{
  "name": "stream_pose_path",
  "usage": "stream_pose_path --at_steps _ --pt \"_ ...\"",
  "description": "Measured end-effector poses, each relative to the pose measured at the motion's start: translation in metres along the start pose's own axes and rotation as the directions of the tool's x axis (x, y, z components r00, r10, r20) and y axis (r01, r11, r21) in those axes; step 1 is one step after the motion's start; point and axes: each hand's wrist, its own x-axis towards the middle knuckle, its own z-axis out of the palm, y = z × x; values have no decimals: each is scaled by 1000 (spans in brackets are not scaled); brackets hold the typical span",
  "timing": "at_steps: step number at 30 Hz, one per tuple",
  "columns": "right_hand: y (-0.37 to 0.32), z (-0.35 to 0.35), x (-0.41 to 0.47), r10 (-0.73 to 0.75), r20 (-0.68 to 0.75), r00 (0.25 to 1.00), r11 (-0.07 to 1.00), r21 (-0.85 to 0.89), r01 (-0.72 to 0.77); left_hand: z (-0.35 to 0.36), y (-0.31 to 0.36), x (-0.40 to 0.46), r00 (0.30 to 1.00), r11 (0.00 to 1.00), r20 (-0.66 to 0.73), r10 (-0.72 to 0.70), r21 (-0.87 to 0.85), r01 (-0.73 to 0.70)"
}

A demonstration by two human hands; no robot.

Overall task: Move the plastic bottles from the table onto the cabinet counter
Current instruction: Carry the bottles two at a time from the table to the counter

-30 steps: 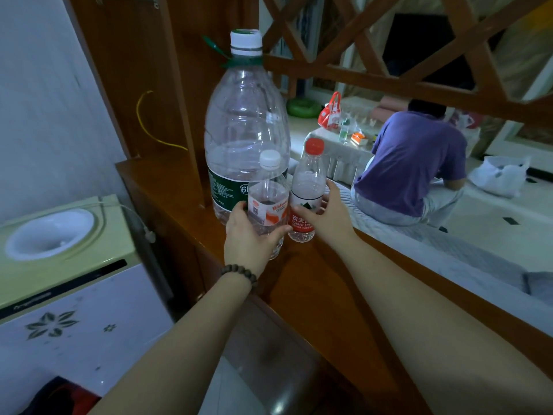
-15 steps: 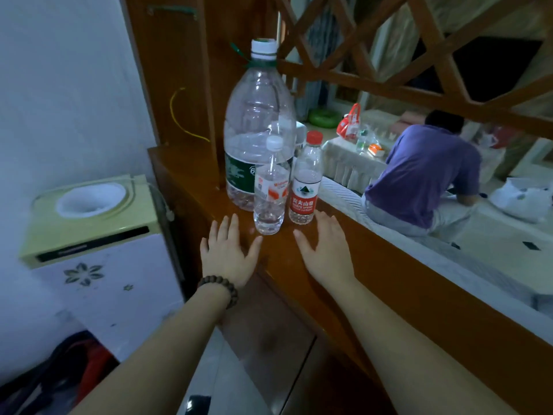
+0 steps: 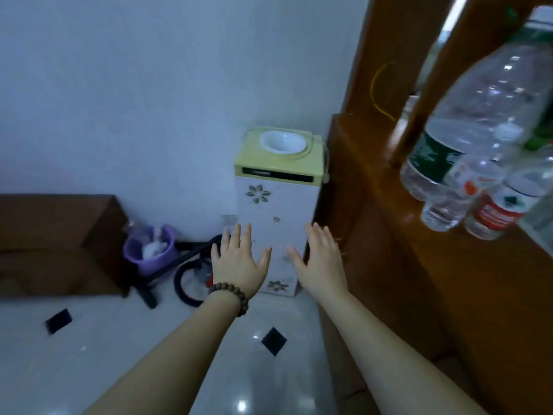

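Observation:
Three clear plastic bottles stand together on the wooden cabinet counter (image 3: 386, 187) at the right edge of view. The large bottle (image 3: 478, 115) has a green label. In front of it are a small bottle with an orange-and-white label (image 3: 452, 202) and a small bottle with a red label (image 3: 496, 214). My left hand (image 3: 238, 262), with a bead bracelet on the wrist, and my right hand (image 3: 321, 265) are both open and empty, held out over the floor to the left of the counter, apart from the bottles.
A white and green water dispenser (image 3: 278, 190) stands against the wall beside the cabinet. A purple bin (image 3: 151, 250) and a dark wooden bench (image 3: 57, 244) sit to the left. Black cables lie on the tiled floor (image 3: 89, 354).
Both hands let go of the small bottles and drew back from the counter. My view has swung left, so the bottles now sit at the right edge.

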Motion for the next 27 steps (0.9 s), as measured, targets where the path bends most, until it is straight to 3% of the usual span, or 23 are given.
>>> stream_pose_path --at_steps 6,14,20,27 --pt "-103 72 -1 -210 180 961 978 26 208 -50 -123 -37 941 952 -149 -305 -35 303" --pt "-263 159 -63 -526 276 805 850 140 507 -129 -276 -149 722 772 -297 -625 -95 629" --pt "-389 213 -166 -692 364 624 716 232 658 -187 -372 -272 553 632 -360 -751 -153 759" --pt "-522 274 -333 -838 420 348 509 371 777 -251 -473 -447 261 405 -438 -860 -274 872"
